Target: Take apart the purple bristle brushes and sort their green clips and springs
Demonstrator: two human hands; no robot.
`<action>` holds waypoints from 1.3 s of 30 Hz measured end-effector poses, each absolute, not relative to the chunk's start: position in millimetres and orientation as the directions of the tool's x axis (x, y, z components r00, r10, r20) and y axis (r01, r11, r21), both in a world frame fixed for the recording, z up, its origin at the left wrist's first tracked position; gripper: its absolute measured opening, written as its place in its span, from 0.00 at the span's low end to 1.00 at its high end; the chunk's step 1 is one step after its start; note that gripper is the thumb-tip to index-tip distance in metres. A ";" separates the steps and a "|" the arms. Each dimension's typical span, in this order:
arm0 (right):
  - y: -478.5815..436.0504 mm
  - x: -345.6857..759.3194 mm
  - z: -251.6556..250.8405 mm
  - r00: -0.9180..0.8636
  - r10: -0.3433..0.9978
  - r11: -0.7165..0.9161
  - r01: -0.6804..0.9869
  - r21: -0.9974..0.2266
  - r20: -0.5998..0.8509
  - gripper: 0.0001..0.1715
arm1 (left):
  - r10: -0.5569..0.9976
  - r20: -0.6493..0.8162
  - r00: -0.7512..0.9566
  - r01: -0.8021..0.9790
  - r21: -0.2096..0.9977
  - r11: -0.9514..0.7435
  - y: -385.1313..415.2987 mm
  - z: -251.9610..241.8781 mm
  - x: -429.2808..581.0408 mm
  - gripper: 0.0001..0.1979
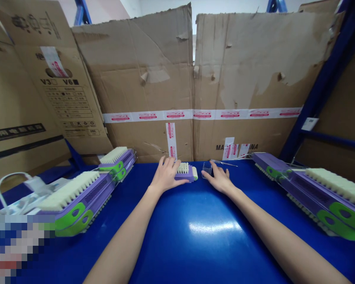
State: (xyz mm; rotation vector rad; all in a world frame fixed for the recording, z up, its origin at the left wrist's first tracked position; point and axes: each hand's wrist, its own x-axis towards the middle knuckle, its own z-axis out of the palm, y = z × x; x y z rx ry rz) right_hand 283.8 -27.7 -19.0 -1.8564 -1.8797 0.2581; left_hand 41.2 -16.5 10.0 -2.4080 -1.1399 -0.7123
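Note:
A small purple brush (187,177) with cream bristles facing up and a green part at its right end lies on the blue tabletop. My left hand (165,175) grips its left end, thumb along the near side and fingers over the far side. Just right of it is a small clear plastic box (206,169). My right hand (220,178) has thumb and index finger around the box's right side. Thin clear strips (225,163) lie behind the right hand; their kind cannot be made out.
Stacked purple-and-green brushes stand at left (102,189) and right (307,189). A white cable and plug (37,185) lie at far left. Cardboard sheets (148,86) wall off the back of the blue table (177,240). A blue metal post (319,83) rises at right.

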 end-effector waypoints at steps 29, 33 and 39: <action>-20.2 326.0 -15.6 0.337 0.868 -0.264 0.935 -0.235 0.365 0.23 | 0.708 0.576 0.410 0.905 -0.161 -0.393 -10.7 6.5 44.6 0.36; -23.1 327.4 -12.7 0.332 0.884 -0.272 0.938 -0.215 0.330 0.25 | 0.719 0.575 0.390 0.911 -0.129 -0.391 -11.4 8.4 42.9 0.36; -22.8 327.1 -11.1 0.329 0.818 -0.214 0.936 -0.280 0.472 0.25 | 0.719 0.594 0.360 0.910 -0.054 -0.411 -10.3 7.1 39.8 0.35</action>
